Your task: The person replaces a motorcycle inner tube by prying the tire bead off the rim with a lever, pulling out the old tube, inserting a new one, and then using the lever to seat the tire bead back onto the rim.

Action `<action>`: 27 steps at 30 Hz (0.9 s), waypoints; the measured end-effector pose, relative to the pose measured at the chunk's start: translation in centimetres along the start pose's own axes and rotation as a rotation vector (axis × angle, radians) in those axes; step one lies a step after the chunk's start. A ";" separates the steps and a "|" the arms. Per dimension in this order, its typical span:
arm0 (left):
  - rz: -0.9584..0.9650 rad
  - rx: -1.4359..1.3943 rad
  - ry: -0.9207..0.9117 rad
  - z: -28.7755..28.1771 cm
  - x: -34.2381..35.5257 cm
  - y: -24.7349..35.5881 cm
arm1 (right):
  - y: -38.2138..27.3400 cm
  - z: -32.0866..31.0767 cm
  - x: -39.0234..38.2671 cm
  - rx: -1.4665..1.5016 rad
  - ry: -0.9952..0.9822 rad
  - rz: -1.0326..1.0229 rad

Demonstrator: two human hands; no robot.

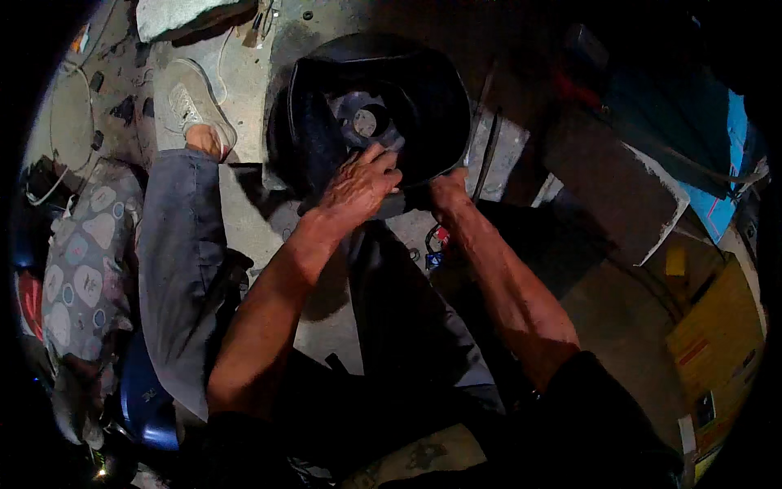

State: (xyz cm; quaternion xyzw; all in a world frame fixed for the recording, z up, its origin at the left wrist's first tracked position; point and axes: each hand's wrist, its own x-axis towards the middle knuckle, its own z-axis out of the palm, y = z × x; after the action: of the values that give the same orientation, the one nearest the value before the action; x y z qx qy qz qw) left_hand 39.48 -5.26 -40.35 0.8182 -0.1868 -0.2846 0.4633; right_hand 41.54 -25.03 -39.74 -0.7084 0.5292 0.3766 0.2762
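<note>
A large black hollow casing (448, 98), rounded like a tub, lies in front of me between my legs. Inside it sits a greyish piece (346, 106) with a round hole through which pale floor shows. My left hand (362, 186) reaches over the casing's near rim, fingers curled inward beside the grey piece; what they press or pinch is hidden. At the near right edge of the casing, my right hand (450, 194) is closed around the rim, its fingertips mostly out of sight.
A patterned cloth bundle (90, 261) lies at left above a blue object (151, 399). At right stand a dark board (611, 183) with a pale broken edge, a blue sheet (717, 212) and a yellow box (721, 334). A pale block (183, 18) lies far left, cables nearby.
</note>
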 end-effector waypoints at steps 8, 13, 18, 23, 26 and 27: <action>-0.361 0.083 -0.119 -0.4 3.2 0.3 | -0.2 0.3 -1.6 0.080 -0.061 0.041; -0.493 0.103 -0.151 2.5 3.1 0.6 | -0.1 0.2 -3.5 -0.237 -0.050 0.031; -0.256 -0.018 0.073 3.7 1.7 -0.1 | 0.7 0.1 -2.4 0.006 -0.090 0.017; -0.245 -0.081 -0.248 0.2 2.2 -0.6 | -0.2 -1.1 -2.6 -0.057 -0.186 0.035; -0.297 -0.549 0.058 0.5 2.3 -0.5 | 0.7 -0.6 -1.8 -0.028 -0.216 0.002; -0.292 -0.553 0.052 0.3 2.7 -0.4 | 1.1 -0.4 -1.3 -0.035 -0.176 0.000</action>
State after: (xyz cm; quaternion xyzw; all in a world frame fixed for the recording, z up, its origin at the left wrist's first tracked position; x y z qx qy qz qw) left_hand 41.39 -6.80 -41.56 0.6861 0.0289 -0.3672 0.6273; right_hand 40.37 -24.91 -38.46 -0.6771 0.4963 0.4468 0.3092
